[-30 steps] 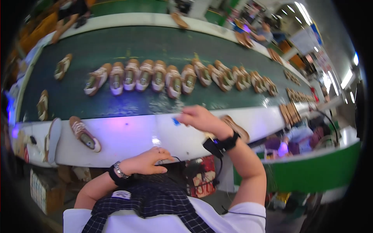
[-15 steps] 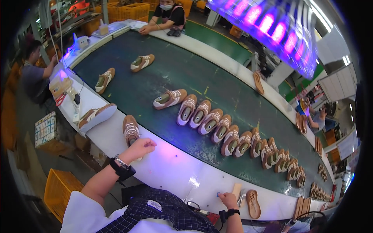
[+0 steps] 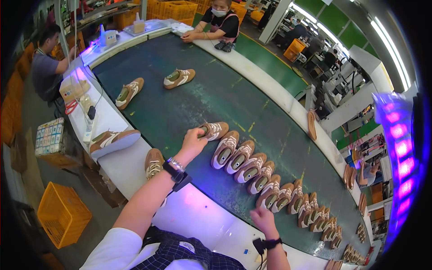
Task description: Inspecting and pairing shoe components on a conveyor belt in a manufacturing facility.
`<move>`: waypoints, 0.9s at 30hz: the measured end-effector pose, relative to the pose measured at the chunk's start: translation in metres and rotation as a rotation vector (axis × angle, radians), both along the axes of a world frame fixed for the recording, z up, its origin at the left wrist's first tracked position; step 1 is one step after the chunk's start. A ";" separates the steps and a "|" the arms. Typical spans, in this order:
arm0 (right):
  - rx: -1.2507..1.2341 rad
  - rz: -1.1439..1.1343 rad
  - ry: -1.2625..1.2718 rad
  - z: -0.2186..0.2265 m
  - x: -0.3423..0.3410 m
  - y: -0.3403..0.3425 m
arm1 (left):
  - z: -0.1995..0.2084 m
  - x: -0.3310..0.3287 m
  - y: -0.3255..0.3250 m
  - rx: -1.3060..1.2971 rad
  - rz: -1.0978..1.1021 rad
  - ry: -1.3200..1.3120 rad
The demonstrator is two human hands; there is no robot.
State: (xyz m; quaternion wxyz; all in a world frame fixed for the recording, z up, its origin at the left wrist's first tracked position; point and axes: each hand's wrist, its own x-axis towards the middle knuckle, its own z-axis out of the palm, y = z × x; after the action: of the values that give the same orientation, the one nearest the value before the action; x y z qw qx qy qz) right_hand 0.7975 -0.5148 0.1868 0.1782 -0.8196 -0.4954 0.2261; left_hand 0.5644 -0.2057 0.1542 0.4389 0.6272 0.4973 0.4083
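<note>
My left hand [image 3: 194, 145] reaches over the green belt, its fingers closed on the heel collar of a brown shoe [image 3: 218, 130] with white laces and stripes. That shoe heads a slanting row of similar brown shoes [image 3: 240, 157]. My right hand [image 3: 263, 219] hovers at the belt's near edge, just below a shoe [image 3: 270, 192] of the row. Its fingers are curled in, and nothing shows in them. Beside my left forearm, a laced brown shoe [image 3: 154, 161] stands on the white ledge, partly covered by my wrist. Another shoe [image 3: 114, 141] lies on its side farther left.
Two more shoes [image 3: 130, 92] [image 3: 179, 78] sit on the belt's far left. Red scissors [image 3: 70, 107] and a power strip [image 3: 89, 128] lie on the ledge. A yellow crate [image 3: 63, 216] is on the floor. One co-worker [image 3: 220, 24] leans at the far ledge; another [image 3: 47, 67] sits left.
My left hand has moved from above the ledge shoe onto the belt and taken hold of the first shoe in the row. My right hand has moved forward to the belt's edge. The view has shifted.
</note>
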 end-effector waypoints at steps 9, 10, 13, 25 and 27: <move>0.285 -0.230 -0.067 -0.098 -0.052 0.256 | -0.084 0.036 0.075 0.034 0.045 0.596; 0.195 -0.256 -0.092 -0.098 -0.072 0.272 | -0.103 0.022 0.084 0.038 0.028 0.520; 0.021 -0.324 -0.045 -0.085 -0.087 0.286 | -0.085 0.011 0.091 -0.029 -0.130 0.724; 0.066 -0.343 -0.139 -0.114 -0.063 0.262 | -0.016 0.012 -0.008 -0.527 -0.309 0.318; 0.032 -0.370 -0.160 -0.117 -0.073 0.265 | -0.008 -0.005 -0.034 -0.586 -0.346 0.216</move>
State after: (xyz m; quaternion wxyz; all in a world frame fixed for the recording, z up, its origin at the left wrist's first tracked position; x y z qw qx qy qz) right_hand 0.7248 -0.2499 0.0694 0.1900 -0.9090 -0.3526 0.1157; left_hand 0.5590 -0.2397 0.1466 0.6075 0.5891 0.5234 0.0994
